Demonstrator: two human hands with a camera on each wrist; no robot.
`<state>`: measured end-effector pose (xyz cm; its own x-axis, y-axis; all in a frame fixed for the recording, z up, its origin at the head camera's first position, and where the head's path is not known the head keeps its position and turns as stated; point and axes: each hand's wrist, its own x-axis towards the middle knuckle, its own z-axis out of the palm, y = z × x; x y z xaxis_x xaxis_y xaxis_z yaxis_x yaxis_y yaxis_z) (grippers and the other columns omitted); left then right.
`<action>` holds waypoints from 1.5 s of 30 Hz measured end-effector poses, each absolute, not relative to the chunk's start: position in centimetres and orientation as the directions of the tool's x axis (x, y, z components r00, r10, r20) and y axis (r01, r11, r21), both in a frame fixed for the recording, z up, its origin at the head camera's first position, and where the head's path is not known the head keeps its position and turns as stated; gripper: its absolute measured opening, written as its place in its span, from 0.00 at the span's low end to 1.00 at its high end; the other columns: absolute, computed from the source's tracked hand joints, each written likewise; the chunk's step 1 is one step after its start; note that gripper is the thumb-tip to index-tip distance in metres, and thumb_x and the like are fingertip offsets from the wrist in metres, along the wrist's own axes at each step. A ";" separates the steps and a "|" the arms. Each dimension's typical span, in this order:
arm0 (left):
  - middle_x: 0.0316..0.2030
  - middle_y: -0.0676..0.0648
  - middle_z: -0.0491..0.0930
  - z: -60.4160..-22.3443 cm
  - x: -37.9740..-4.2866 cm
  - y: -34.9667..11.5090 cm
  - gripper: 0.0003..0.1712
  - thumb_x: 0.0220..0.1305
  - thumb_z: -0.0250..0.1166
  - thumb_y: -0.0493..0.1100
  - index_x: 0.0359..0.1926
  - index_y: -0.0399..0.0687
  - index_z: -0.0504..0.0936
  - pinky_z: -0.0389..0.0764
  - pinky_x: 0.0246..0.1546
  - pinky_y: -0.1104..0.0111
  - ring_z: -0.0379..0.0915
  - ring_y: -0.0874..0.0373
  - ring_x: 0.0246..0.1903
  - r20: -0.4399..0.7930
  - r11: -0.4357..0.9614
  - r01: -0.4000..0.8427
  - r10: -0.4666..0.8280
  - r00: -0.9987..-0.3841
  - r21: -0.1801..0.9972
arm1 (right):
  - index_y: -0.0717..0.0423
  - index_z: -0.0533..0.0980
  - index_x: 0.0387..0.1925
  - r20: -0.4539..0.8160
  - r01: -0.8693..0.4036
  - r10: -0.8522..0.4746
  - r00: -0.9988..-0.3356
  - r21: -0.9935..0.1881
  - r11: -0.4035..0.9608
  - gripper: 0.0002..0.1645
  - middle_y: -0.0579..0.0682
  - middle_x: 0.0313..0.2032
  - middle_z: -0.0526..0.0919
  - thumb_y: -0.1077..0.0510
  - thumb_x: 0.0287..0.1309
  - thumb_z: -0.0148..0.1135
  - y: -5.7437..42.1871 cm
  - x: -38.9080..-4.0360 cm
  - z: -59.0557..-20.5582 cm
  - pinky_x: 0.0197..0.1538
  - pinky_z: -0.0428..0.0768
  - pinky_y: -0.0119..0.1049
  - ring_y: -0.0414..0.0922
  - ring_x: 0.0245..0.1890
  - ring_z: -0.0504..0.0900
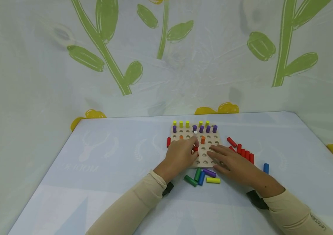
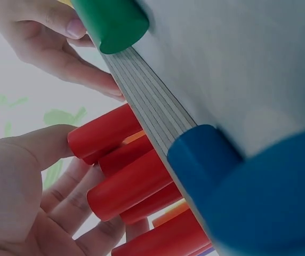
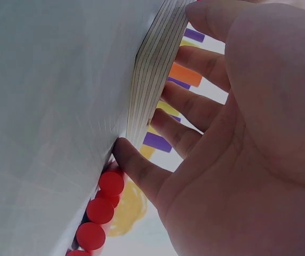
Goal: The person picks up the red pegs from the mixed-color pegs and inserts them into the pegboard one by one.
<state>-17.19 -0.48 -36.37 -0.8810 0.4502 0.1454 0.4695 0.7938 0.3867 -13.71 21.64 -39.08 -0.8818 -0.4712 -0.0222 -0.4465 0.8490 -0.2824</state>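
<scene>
A square wooden pegboard (image 1: 200, 164) with rows of round holes lies on the table. Over its front left part, my left hand (image 1: 179, 156) holds a red peg (image 1: 195, 149) between thumb and forefinger. In the left wrist view the thumb touches the end of a red peg (image 2: 107, 130) standing in a row of red ones. My right hand (image 1: 237, 163) rests at the board's right edge, fingers spread and holding nothing. Yellow pegs (image 1: 187, 124) and purple pegs (image 1: 201, 129) stand in the far rows. An orange peg (image 1: 203, 140) and a white peg (image 1: 195, 133) stand nearer the hands.
In front of the board lie loose green (image 1: 190, 180), blue (image 1: 201, 178), purple (image 1: 209, 173) and yellow (image 1: 213, 180) pegs. Several red pegs (image 1: 247, 155) lie to the right, with a blue peg (image 1: 266, 168) beyond. Another red peg (image 1: 168, 142) is at the board's left side.
</scene>
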 end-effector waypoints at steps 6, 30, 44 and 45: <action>0.20 0.58 0.76 -36.5 -17.3 -0.6 0.09 0.65 0.69 0.46 0.43 0.53 0.80 0.66 0.23 0.76 0.69 0.65 0.20 0.141 0.792 0.475 0.458 -0.878 0.384 | 0.47 0.70 0.70 -0.023 -0.450 -0.475 -0.880 -0.286 0.846 0.35 0.54 0.73 0.66 0.48 0.63 0.66 21.6 -13.8 -39.0 0.64 0.74 0.56 0.59 0.74 0.61; 0.21 0.59 0.79 -36.4 -17.3 -0.5 0.10 0.65 0.69 0.48 0.44 0.54 0.81 0.69 0.31 0.71 0.70 0.65 0.21 0.125 0.803 0.480 0.469 -0.875 0.354 | 0.46 0.70 0.70 -0.025 -0.447 -0.472 -0.881 -0.277 0.850 0.35 0.54 0.73 0.66 0.48 0.63 0.66 21.7 -13.8 -39.3 0.64 0.74 0.56 0.59 0.74 0.61; 0.18 0.59 0.75 -36.4 -17.4 -0.5 0.10 0.66 0.68 0.48 0.46 0.54 0.82 0.67 0.27 0.74 0.69 0.65 0.20 0.097 0.799 0.480 0.480 -0.872 0.363 | 0.47 0.70 0.70 -0.029 -0.444 -0.471 -0.882 -0.285 0.850 0.35 0.54 0.73 0.66 0.49 0.63 0.66 21.6 -13.8 -39.2 0.64 0.74 0.57 0.59 0.74 0.61; 0.18 0.59 0.75 -36.4 -17.3 -0.5 0.10 0.66 0.68 0.48 0.46 0.54 0.82 0.67 0.27 0.74 0.69 0.65 0.21 0.093 0.799 0.479 0.480 -0.872 0.364 | 0.47 0.70 0.70 -0.029 -0.443 -0.470 -0.882 -0.285 0.850 0.35 0.54 0.73 0.66 0.49 0.63 0.66 21.6 -13.8 -39.2 0.64 0.74 0.57 0.59 0.74 0.61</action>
